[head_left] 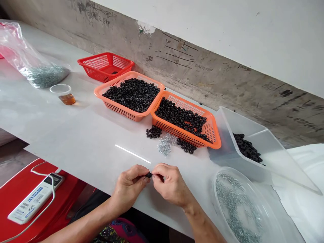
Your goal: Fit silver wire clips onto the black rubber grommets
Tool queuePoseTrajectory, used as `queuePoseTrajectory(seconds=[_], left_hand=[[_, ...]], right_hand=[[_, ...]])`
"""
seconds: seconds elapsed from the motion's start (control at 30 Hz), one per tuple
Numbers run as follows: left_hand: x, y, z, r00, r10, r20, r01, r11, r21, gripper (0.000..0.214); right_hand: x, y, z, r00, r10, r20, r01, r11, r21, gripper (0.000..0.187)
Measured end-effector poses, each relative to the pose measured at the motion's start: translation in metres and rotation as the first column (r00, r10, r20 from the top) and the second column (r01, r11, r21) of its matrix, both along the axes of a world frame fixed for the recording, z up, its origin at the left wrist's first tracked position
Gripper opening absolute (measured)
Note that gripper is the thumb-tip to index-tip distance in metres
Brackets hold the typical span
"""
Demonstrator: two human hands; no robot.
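Observation:
My left hand (129, 186) and my right hand (171, 184) meet at the table's front edge, their fingertips pinching a small black ring (149, 174) from both sides. Most of the ring is hidden by my fingers, and its material is hard to tell. Just beyond my hands lie a loose heap of silver metal rings (165, 144) and two small heaps of black rings (153, 132) (186, 145). Two orange plastic baskets (121, 108) (174, 131) hold many more black rings. A round clear tub (238, 206) of silver rings stands to the right of my right hand.
A clear bin (246, 146) with black rings sits at the right. Farther back are a red basket (101, 64), a plastic bag (30, 57) of silver parts and a cup of amber liquid (63, 94). A power strip (35, 199) lies on a red surface below the table.

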State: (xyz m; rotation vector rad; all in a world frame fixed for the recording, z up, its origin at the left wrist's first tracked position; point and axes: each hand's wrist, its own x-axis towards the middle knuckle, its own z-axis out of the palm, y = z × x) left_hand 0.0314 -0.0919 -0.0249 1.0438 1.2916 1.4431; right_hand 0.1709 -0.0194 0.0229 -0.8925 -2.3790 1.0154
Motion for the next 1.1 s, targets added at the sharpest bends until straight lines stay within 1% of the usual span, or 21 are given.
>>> queuePoseTrajectory(seconds=[0.1, 0.23, 0.37, 0.43, 0.5, 0.53, 0.63, 0.7, 0.73, 0.77, 0.8, 0.87, 0.9, 0.93, 0.97, 1.0, 1.1], left_hand=[[0.0, -0.001, 0.0, 0.999, -0.024, 0.029, 0.024, 1.0, -0.013, 0.011], [0.0, -0.002, 0.001, 0.998, -0.036, 0.044, 0.039, 0.998, -0.053, 0.01], [-0.001, -0.003, 0.003, 0.998, -0.047, 0.046, 0.051, 0.993, -0.104, 0.01], [-0.001, -0.003, 0.004, 0.996, -0.054, 0.071, 0.062, 0.99, -0.126, 0.01], [-0.001, -0.002, 0.004, 0.994, -0.057, 0.095, 0.07, 0.987, -0.145, 0.01], [0.0, -0.002, 0.004, 0.993, -0.058, 0.102, 0.073, 0.986, -0.152, 0.011], [0.0, 0.0, 0.004, 0.993, -0.054, 0.108, 0.071, 0.985, -0.16, 0.011], [-0.001, 0.0, 0.005, 0.991, -0.06, 0.121, 0.079, 0.983, -0.163, 0.011], [-0.002, 0.0, 0.005, 0.988, -0.067, 0.137, 0.09, 0.983, -0.163, 0.011], [-0.002, 0.0, 0.005, 0.985, -0.078, 0.156, 0.103, 0.982, -0.161, 0.011], [-0.003, -0.001, 0.006, 0.981, -0.09, 0.171, 0.117, 0.981, -0.158, 0.012], [-0.004, -0.002, 0.005, 0.979, -0.108, 0.17, 0.134, 0.98, -0.147, 0.013], [-0.005, -0.002, 0.005, 0.983, -0.111, 0.146, 0.131, 0.982, -0.135, 0.014], [-0.005, -0.002, 0.004, 0.988, -0.106, 0.108, 0.119, 0.986, -0.118, 0.015], [-0.004, -0.003, 0.003, 0.993, -0.096, 0.061, 0.102, 0.99, -0.096, 0.016], [-0.004, -0.003, 0.002, 0.996, -0.084, 0.015, 0.085, 0.994, -0.073, 0.017], [-0.002, -0.001, 0.0, 0.996, -0.059, -0.064, 0.055, 0.997, -0.053, 0.018]], right_hand=[[0.002, 0.003, -0.002, 1.0, -0.008, -0.002, 0.008, 0.992, -0.128, 0.013], [0.002, 0.004, -0.008, 0.999, -0.043, -0.003, 0.041, 0.965, -0.26, 0.01], [0.0, 0.005, -0.015, 0.996, -0.088, -0.001, 0.079, 0.902, -0.425, 0.004], [-0.001, 0.005, -0.017, 0.995, -0.096, 0.001, 0.085, 0.876, -0.474, 0.002], [-0.003, 0.004, -0.016, 0.996, -0.086, 0.005, 0.079, 0.882, -0.464, 0.003], [-0.003, 0.003, -0.014, 0.997, -0.077, 0.009, 0.073, 0.901, -0.428, 0.005], [-0.004, -0.002, -0.01, 0.999, -0.049, 0.009, 0.05, 0.973, -0.225, 0.009], [-0.004, -0.004, -0.008, 0.999, -0.035, -0.005, 0.034, 0.993, -0.116, 0.01], [-0.003, -0.004, -0.008, 1.0, -0.025, -0.011, 0.023, 0.994, -0.111, 0.011], [-0.003, -0.003, -0.009, 1.0, -0.014, -0.015, 0.012, 0.989, -0.146, 0.01], [-0.002, -0.001, -0.01, 1.0, -0.006, -0.018, 0.002, 0.977, -0.213, 0.009], [0.0, 0.002, -0.013, 1.0, -0.007, -0.019, -0.001, 0.929, -0.37, 0.007], [0.0, 0.003, -0.014, 1.0, -0.015, -0.018, 0.005, 0.902, -0.431, 0.006], [0.0, 0.003, -0.015, 1.0, -0.026, -0.014, 0.017, 0.886, -0.463, 0.005], [-0.001, 0.003, -0.015, 0.999, -0.037, -0.003, 0.031, 0.888, -0.459, 0.006], [-0.002, 0.002, -0.015, 0.999, -0.042, 0.011, 0.042, 0.906, -0.422, 0.007], [-0.005, -0.004, -0.012, 0.998, -0.053, 0.037, 0.06, 0.979, -0.196, 0.013]])
